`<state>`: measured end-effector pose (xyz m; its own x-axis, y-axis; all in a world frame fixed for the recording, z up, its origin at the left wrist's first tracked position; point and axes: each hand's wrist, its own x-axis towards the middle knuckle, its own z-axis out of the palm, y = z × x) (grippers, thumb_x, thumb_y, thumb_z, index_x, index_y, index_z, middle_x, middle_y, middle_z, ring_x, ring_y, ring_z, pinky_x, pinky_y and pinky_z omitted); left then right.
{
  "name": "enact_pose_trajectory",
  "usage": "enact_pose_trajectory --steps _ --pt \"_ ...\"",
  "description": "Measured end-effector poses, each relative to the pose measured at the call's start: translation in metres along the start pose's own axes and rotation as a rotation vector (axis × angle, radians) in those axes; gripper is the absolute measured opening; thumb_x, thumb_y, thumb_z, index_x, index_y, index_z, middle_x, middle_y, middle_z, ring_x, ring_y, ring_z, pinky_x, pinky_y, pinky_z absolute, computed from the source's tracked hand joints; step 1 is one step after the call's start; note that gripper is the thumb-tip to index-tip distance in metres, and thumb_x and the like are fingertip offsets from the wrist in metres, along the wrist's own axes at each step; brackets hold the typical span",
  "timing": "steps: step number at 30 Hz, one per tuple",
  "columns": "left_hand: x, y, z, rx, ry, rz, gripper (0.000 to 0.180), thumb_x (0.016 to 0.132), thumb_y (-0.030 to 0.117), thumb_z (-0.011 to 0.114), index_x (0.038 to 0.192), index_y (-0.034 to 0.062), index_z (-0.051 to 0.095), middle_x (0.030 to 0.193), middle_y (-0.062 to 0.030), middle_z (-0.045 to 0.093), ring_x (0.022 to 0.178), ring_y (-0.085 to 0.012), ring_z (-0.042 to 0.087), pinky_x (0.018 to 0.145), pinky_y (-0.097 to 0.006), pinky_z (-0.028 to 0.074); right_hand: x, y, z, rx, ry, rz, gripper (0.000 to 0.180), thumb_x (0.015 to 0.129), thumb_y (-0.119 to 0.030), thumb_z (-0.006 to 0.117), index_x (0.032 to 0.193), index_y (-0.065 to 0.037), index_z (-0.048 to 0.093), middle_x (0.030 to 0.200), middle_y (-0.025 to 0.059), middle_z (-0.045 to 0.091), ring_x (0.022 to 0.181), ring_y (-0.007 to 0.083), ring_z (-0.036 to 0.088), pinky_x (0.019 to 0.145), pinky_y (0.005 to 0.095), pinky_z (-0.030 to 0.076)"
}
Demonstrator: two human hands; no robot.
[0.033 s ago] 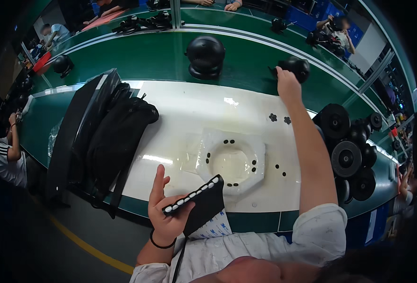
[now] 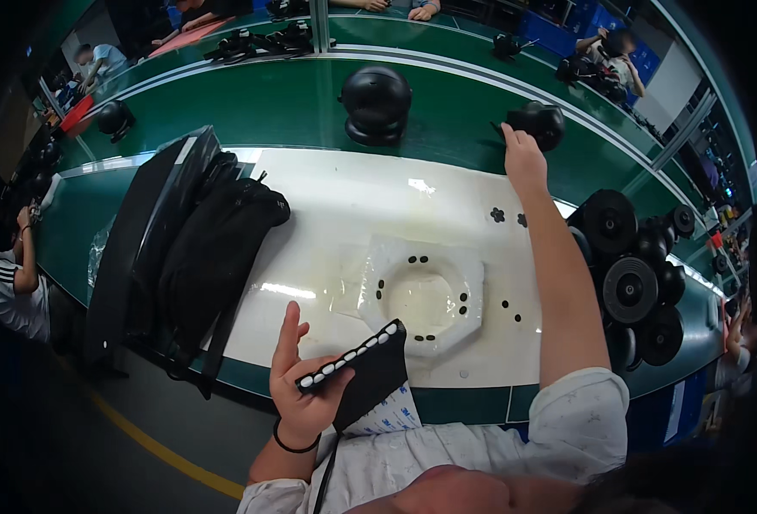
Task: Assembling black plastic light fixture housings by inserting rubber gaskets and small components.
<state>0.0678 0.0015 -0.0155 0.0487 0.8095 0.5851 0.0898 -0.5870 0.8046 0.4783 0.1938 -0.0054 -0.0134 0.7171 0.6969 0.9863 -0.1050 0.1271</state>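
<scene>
My left hand (image 2: 303, 401) is above the table's front edge, its thumb and lower fingers closed on a black adhesive sheet (image 2: 371, 377) while the index finger points up. A row of white oval pads lines the sheet's upper edge, and printed white backing hangs below. My right arm stretches far across the table. There my right hand (image 2: 526, 156) grips the left side of a black rounded device (image 2: 543, 125); its fingertips are partly hidden. Between my arms lies a white foam ring (image 2: 468, 338) in clear wrap, with small black oval pads (image 2: 418, 259) around its opening.
A black bag (image 2: 215, 257) and a long black case (image 2: 134, 248) lie at left. Black round parts (image 2: 631, 287) are piled at right. A black dome device (image 2: 375, 103) stands at the back. Loose dark pads (image 2: 505, 304) dot the white mat (image 2: 327, 197). Other people work around.
</scene>
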Motion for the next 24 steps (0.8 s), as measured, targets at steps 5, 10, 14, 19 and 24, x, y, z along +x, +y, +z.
enact_pose_trajectory --steps 5,10,14,19,24 --pt "-0.001 -0.010 -0.007 0.006 0.021 -0.058 0.022 0.064 0.015 0.076 0.080 0.0036 0.065 0.130 -0.0280 0.034 0.119 -0.0363 0.041 0.090 -0.042 0.038 0.000 -0.015 0.037 -0.073 -0.411 0.048 0.026 0.085 -0.025 0.048 0.102 -0.006 0.056 0.094 0.0077 0.057 0.093 0.0242 0.052 0.076 0.0379 0.045" --pt "0.002 -0.012 -0.009 0.035 -0.070 -0.075 0.024 0.061 0.005 0.075 0.083 0.0035 0.065 0.129 -0.0247 0.039 0.118 -0.0354 0.041 0.090 -0.040 0.038 0.038 -0.098 0.004 0.095 -0.519 -0.147 0.027 0.083 -0.023 0.049 0.105 -0.009 0.058 0.108 0.0070 0.058 0.098 0.0249 0.054 0.082 0.0376 0.045" --pt "0.002 -0.012 -0.009 0.040 -0.071 -0.045 0.025 0.060 0.002 0.074 0.082 0.0037 0.063 0.121 -0.0211 0.048 0.111 -0.0342 0.048 0.089 -0.037 0.040 0.053 -0.185 0.007 0.327 -0.683 -0.463 0.037 0.088 -0.035 0.040 0.120 -0.018 0.047 0.130 0.0070 0.041 0.108 0.0247 0.050 0.087 0.0355 0.042" --pt "-0.001 -0.012 -0.010 0.066 -0.084 -0.035 0.026 0.061 0.002 0.073 0.084 0.0036 0.062 0.117 -0.0189 0.051 0.106 -0.0327 0.050 0.088 -0.036 0.041 0.059 -0.202 0.018 0.102 -0.712 -0.021 0.069 0.081 -0.058 0.039 0.134 -0.015 0.028 0.135 0.0139 0.032 0.108 0.0258 0.050 0.081 0.0336 0.044" --pt "0.001 -0.010 -0.010 0.038 -0.115 0.005 0.026 0.063 0.000 0.072 0.086 0.0030 0.060 0.111 -0.0171 0.055 0.100 -0.0312 0.054 0.084 -0.035 0.043 0.049 -0.138 0.014 -0.088 -0.442 0.073 0.031 0.081 -0.031 0.054 0.106 -0.013 0.053 0.102 0.0100 0.048 0.091 0.0248 0.054 0.066 0.0350 0.047"
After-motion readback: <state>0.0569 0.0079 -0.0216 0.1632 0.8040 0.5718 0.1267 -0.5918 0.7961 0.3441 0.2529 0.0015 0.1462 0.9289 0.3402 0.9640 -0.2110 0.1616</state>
